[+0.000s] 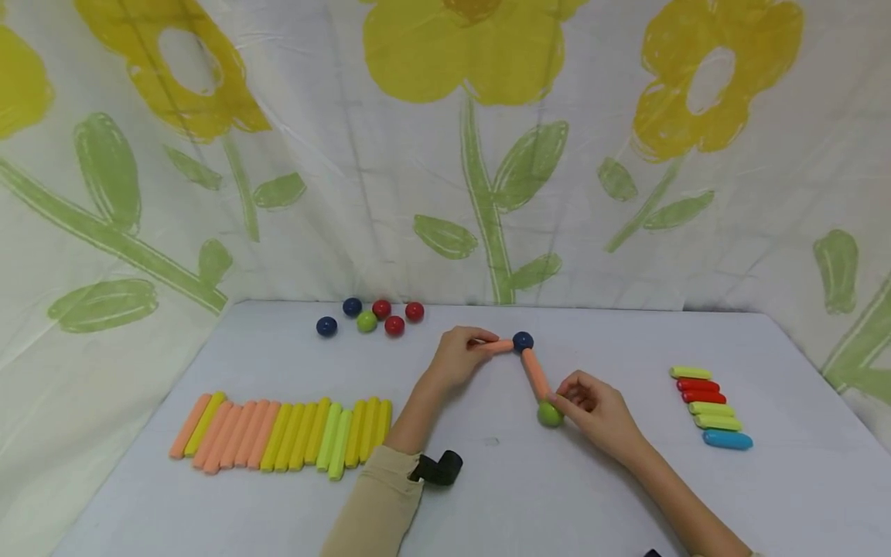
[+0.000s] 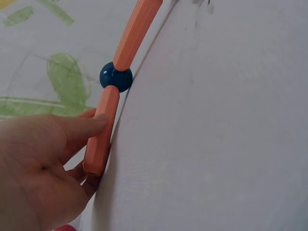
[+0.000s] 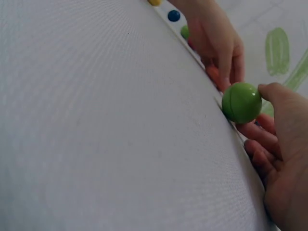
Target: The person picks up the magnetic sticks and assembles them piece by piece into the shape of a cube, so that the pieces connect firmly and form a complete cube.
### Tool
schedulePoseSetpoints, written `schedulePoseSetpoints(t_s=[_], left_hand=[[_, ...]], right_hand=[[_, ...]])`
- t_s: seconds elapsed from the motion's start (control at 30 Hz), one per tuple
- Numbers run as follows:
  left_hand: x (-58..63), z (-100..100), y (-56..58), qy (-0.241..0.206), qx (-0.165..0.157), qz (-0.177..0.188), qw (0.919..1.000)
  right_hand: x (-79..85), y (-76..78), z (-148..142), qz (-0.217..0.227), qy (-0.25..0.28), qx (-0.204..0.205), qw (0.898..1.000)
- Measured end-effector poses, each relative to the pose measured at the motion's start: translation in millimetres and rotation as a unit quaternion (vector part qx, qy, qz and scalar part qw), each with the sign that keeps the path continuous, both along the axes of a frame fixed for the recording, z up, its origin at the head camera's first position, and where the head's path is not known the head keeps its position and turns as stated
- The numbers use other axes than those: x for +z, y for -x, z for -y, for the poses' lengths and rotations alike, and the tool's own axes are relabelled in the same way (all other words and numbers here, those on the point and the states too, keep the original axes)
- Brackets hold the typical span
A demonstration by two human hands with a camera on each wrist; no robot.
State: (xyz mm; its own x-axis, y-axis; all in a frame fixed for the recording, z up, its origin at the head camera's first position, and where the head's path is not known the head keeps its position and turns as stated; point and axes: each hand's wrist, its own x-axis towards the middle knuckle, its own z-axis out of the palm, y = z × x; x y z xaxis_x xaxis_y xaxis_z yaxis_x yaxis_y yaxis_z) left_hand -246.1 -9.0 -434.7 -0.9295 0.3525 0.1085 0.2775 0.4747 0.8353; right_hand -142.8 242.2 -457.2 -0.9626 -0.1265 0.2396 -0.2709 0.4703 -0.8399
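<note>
My left hand pinches an orange stick between thumb and fingers. The far end of that stick meets a dark blue ball. From the same ball a second orange stick runs toward me and to the right, forming an angle with the first. At its near end sits a glossy green ball. My right hand grips this green ball, thumb on one side and fingers on the other; in the right wrist view the ball hides the stick behind it.
On the left of the white table lies a row of orange, yellow and lime sticks. Loose blue, red and green balls sit at the back left. Short lime, red and blue sticks form a column at right. A flowered cloth hangs behind.
</note>
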Motion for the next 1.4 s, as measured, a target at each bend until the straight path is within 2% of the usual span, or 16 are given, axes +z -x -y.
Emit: schedulePoseSetpoints(t_s=[0.2, 0.33, 0.43, 0.6, 0.67, 0.73, 0.87, 1.0, 1.13, 1.23, 1.4], left_hand=[[4.5, 1, -0.3, 0.004, -0.041, -0.006, 0.9991], [4.5, -1, -0.2, 0.006, -0.042, -0.008, 0.9991], [4.7, -1, -0.7, -0.002, -0.030, -0.002, 0.9995], [9.2, 5, -2.5, -0.032, 0.023, 0.054, 0.9978], [13.4, 11, -2.5, -0.044, 0.046, 0.064, 0.9960], [18.6, 18, -2.0, -0.049, 0.066, 0.057, 0.9950], [29.2, 37, 0.3, -0.049, 0.115, 0.017, 0.9920], [35.4, 58, 1.3, -0.060, 0.179, -0.009, 0.9820], [35.3, 78, 1.4, -0.059, 0.232, -0.009, 0.9710], [32.8, 88, -0.3, -0.053, 0.251, 0.016, 0.9665], [29.6, 96, -2.6, -0.051, 0.253, 0.057, 0.9643]], right_hand=[[3.1, -0.3, 5, 0.017, 0.002, -0.009, 1.000], [7.0, -1.0, 10, 0.036, 0.002, -0.019, 0.999], [8.0, -1.1, 10, 0.044, -0.008, -0.025, 0.999], [7.6, -1.8, 9, 0.049, -0.017, -0.026, 0.998], [8.3, -2.7, 8, 0.050, -0.014, -0.025, 0.998], [9.0, -3.3, 8, 0.050, -0.013, -0.025, 0.998], [9.5, -3.3, 8, 0.050, -0.011, -0.022, 0.998], [10.2, -3.0, 8, 0.049, -0.012, -0.021, 0.998], [10.4, -2.2, 8, 0.056, -0.011, -0.020, 0.998], [9.8, -1.5, 8, 0.059, -0.011, -0.017, 0.998], [8.5, -1.6, 9, 0.068, -0.011, -0.015, 0.998]])
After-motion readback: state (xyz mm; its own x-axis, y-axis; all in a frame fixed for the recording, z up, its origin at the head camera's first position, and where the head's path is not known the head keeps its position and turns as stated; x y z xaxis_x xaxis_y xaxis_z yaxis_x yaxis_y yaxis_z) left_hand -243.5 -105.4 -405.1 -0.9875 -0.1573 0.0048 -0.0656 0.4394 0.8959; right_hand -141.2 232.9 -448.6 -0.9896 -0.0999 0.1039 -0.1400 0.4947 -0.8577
